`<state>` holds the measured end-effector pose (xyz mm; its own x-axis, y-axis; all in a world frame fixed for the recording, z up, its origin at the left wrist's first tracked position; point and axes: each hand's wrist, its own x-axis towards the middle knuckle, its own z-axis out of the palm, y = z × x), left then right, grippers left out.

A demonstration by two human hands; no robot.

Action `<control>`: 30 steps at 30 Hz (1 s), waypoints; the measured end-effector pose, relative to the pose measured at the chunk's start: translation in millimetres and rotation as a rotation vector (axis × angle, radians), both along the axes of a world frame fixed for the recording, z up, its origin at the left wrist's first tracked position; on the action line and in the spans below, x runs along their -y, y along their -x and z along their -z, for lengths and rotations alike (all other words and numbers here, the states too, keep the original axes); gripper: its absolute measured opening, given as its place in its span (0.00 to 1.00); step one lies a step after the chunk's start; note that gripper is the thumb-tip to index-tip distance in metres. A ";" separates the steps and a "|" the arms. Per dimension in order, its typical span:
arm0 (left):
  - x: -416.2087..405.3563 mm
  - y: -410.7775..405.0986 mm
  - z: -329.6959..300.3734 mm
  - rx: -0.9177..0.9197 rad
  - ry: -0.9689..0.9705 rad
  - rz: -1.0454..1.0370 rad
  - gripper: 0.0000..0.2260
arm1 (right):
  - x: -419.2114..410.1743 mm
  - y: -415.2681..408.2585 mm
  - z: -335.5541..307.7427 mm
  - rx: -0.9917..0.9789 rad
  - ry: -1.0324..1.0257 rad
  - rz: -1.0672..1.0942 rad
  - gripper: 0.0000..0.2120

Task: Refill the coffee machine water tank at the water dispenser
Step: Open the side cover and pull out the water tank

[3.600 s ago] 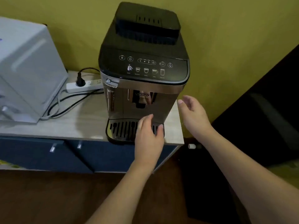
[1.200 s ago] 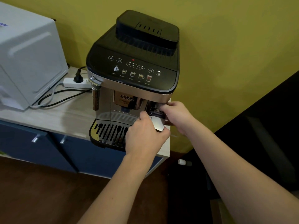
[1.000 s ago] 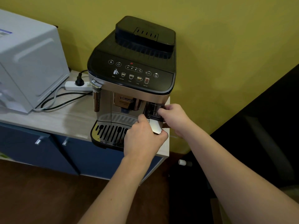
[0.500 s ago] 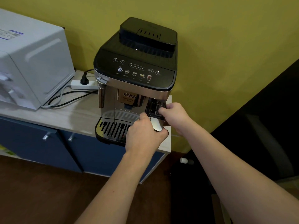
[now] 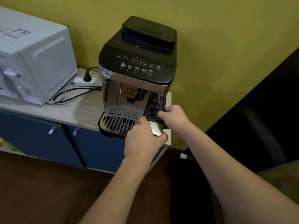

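Observation:
A black and silver coffee machine (image 5: pixel 137 75) stands on a light wood counter (image 5: pixel 68 109) against the yellow wall. Its water tank (image 5: pixel 154 107), dark with a silver front, sticks partway out of the machine's right front. My right hand (image 5: pixel 174 118) grips the tank's top front edge. My left hand (image 5: pixel 144 139) holds the tank's lower silver front, beside the drip tray (image 5: pixel 118 123). A white water dispenser (image 5: pixel 32 59) sits at the left of the counter.
A white power strip (image 5: pixel 87 81) with a black plug and cables lies between the dispenser and the machine. Blue cabinet doors (image 5: pixel 40 139) are under the counter. A dark panel (image 5: pixel 258 110) stands at the right. The floor is dark brown.
My hands went from the machine's front to the tank, then drew it forward; it protrudes further than half a second ago. The view has shifted slightly.

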<state>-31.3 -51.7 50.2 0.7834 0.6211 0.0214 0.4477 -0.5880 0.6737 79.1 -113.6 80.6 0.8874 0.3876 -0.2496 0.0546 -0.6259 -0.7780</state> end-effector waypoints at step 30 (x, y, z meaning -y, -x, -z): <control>57.2 11.6 -44.1 -0.014 0.024 0.206 0.40 | 76.7 8.4 -32.3 -0.028 -0.097 0.179 0.11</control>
